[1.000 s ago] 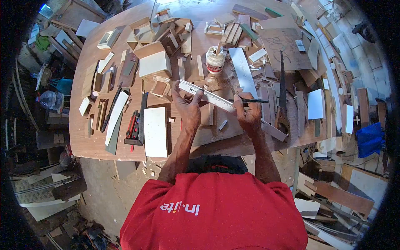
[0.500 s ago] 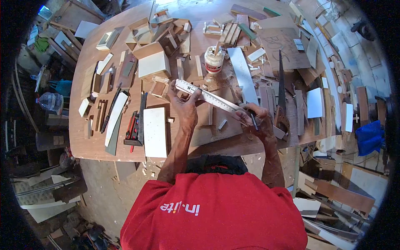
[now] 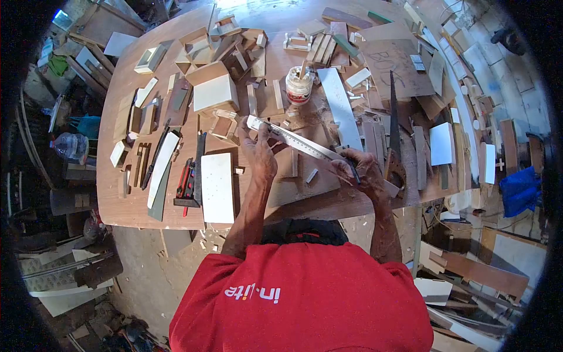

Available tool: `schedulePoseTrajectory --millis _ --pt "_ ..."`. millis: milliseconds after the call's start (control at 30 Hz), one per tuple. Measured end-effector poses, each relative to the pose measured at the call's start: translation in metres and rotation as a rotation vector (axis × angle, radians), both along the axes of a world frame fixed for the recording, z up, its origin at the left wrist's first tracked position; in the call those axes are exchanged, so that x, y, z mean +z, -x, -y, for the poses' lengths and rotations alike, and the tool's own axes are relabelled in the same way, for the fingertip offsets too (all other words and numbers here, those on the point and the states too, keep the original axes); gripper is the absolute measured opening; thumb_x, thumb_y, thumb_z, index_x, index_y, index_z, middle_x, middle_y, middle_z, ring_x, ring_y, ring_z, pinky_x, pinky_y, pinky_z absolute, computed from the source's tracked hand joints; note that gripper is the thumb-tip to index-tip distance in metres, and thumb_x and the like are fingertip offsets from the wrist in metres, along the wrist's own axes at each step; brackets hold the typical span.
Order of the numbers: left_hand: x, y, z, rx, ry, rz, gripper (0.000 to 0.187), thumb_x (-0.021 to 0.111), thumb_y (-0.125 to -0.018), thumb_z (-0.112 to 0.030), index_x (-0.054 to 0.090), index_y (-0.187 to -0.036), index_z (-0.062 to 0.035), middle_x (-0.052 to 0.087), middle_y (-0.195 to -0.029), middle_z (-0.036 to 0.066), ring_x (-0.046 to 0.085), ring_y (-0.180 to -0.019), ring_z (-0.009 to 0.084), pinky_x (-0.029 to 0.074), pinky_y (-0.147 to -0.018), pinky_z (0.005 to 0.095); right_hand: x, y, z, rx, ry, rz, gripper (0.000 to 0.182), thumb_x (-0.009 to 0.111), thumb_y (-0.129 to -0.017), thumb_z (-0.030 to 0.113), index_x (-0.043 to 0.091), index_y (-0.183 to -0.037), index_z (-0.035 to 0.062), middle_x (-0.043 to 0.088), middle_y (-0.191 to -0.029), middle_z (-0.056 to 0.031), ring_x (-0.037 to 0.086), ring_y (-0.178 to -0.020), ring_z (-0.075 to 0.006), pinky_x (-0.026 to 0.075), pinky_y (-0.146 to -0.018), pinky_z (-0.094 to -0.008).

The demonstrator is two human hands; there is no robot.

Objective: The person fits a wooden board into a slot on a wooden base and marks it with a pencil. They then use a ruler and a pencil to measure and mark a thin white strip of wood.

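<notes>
A white ruler [image 3: 302,142] with dark markings is stretched at a slant between my hands above the table. My left hand [image 3: 258,154] grips its upper left end, thumb across the top. At the lower right end, my right hand [image 3: 362,169] pinches the ruler and also has a dark pen [image 3: 353,170] between its fingers. Under the ruler lies a flat brown board [image 3: 305,186]. Just beyond my left hand stands a small wooden frame [image 3: 224,125]. Whether a thin strip is held beneath the ruler is hard to see.
A glue jar [image 3: 299,88] with a stick in it stands beyond the ruler. A handsaw [image 3: 396,141] lies to the right. A white panel [image 3: 217,188] and a red-and-black tool [image 3: 186,186] are on the left. Wooden boxes [image 3: 214,91] and offcuts crowd the far table.
The ruler has tilted, so its face now shows narrower. My left hand's fingers have shifted slightly along its end; my right hand stays at the other end with the pen.
</notes>
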State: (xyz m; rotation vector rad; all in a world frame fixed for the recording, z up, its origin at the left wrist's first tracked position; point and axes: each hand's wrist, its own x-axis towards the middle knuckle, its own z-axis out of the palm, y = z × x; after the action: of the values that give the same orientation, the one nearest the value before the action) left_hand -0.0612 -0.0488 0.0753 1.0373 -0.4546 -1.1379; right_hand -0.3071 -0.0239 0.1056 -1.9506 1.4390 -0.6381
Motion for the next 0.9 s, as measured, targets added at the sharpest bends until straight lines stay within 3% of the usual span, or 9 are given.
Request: schedulePoseTrajectory --millis 133,200,233,267,333,433,567,633,900 --pt "-0.007 0.002 0.000 -0.040 -0.015 0.027 0.049 0.055 -0.094 -0.009 0.027 -0.135 -0.0113 0.066 -0.097 0.014 0.067 -0.080 0.0225 0.061 -0.062 0.0357 -0.004 0.001 0.001 0.011 0.071 0.055 0.037 0.068 -0.086 0.032 0.068 -0.101 -0.0014 0.069 -0.080 -0.0168 0.068 -0.069 -0.0213 0.051 -0.063 -0.0344" --pt "-0.014 -0.002 0.000 -0.142 -0.059 -0.103 0.036 0.056 -0.095 -0.011 0.041 -0.127 -0.0059 0.067 -0.092 0.012 0.068 -0.082 0.0216 0.060 -0.065 0.0346 -0.002 0.000 0.002 0.018 0.060 0.051 0.037 0.067 -0.086 0.032 0.068 -0.102 -0.0014 0.069 -0.081 -0.0171 0.068 -0.070 -0.0223 0.052 -0.064 -0.0343" --pt "-0.011 0.000 -0.002 -0.141 -0.058 -0.102 0.036 0.056 -0.095 -0.011 0.041 -0.127 -0.0059 0.067 -0.092 0.012 0.068 -0.082 0.0216 0.060 -0.065 0.0346 -0.002 -0.001 0.002 0.026 0.050 0.046 0.037 0.067 -0.087 0.032 0.068 -0.103 -0.0014 0.070 -0.082 -0.0174 0.069 -0.071 -0.0233 0.052 -0.065 -0.0343" --pt "-0.006 0.002 -0.004 -0.232 -0.097 -0.131 0.027 0.057 -0.094 -0.012 0.048 -0.118 -0.0031 0.067 -0.092 0.012 0.068 -0.082 0.0208 0.060 -0.066 0.0338 -0.002 -0.001 0.003 0.028 0.051 0.047 0.037 0.067 -0.087 0.032 0.068 -0.103 -0.0014 0.070 -0.082 -0.0174 0.069 -0.071 -0.0233 0.052 -0.065 -0.0343" --pt "-0.011 0.006 -0.005 -0.328 -0.114 -0.200 0.015 0.061 -0.093 -0.013 0.060 -0.097 0.0018 0.069 -0.094 0.013 0.069 -0.080 0.0189 0.060 -0.067 0.0319 -0.004 -0.002 0.003 0.010 -0.028 0.079 0.031 0.066 -0.085 0.031 0.068 -0.100 0.0038 0.069 -0.094 -0.0180 0.067 -0.085 -0.0340 0.052 -0.074 -0.0399" --pt "-0.023 0.004 -0.003 -0.314 -0.137 -0.131 0.017 0.062 -0.092 -0.013 0.059 -0.100 0.0018 0.070 -0.097 0.015 0.069 -0.076 0.0184 0.060 -0.065 0.0318 -0.004 -0.005 0.003 0.013 0.118 0.059 0.033 0.069 -0.083 0.031 0.068 -0.103 0.0041 0.069 -0.098 -0.0172 0.067 -0.088 -0.0334 0.053 -0.076 -0.0404" --pt "-0.018 0.006 -0.002 -0.243 -0.151 -0.110 0.017 0.065 -0.090 -0.013 0.060 -0.099 0.0009 0.070 -0.093 0.013 0.069 -0.073 0.0182 0.060 -0.064 0.0318 0.003 -0.004 -0.001 0.045 0.123 -0.069 0.040 0.071 -0.081 0.034 0.067 -0.107 0.0050 0.068 -0.098 -0.0165 0.066 -0.089 -0.0330 0.052 -0.077 -0.0404" --pt "-0.017 0.004 -0.002 -0.237 -0.105 -0.119 0.017 0.067 -0.089 -0.013 0.060 -0.099 -0.0003 0.069 -0.090 0.011 0.069 -0.073 0.0180 0.060 -0.063 0.0316 -0.006 0.001 0.000 0.050 0.232 -0.040 0.050 0.077 -0.076 0.039 0.066 -0.110 0.0041 0.068 -0.094 -0.0185 0.066 -0.083 -0.0332 0.052 -0.073 -0.0396" --pt "-0.018 0.006 -0.003 -0.169 -0.098 -0.121 0.016 0.068 -0.089 -0.015 0.064 -0.098 -0.0025 0.069 -0.087 0.008 0.066 -0.071 0.0154 0.055 -0.060 0.0297 0.003 -0.009 -0.006 0.081 0.473 -0.184 0.044 0.076 -0.077 0.029 0.064 -0.112 0.0056 0.064 -0.093 -0.0163 0.064 -0.083 -0.0343 0.051 -0.075 -0.0421"
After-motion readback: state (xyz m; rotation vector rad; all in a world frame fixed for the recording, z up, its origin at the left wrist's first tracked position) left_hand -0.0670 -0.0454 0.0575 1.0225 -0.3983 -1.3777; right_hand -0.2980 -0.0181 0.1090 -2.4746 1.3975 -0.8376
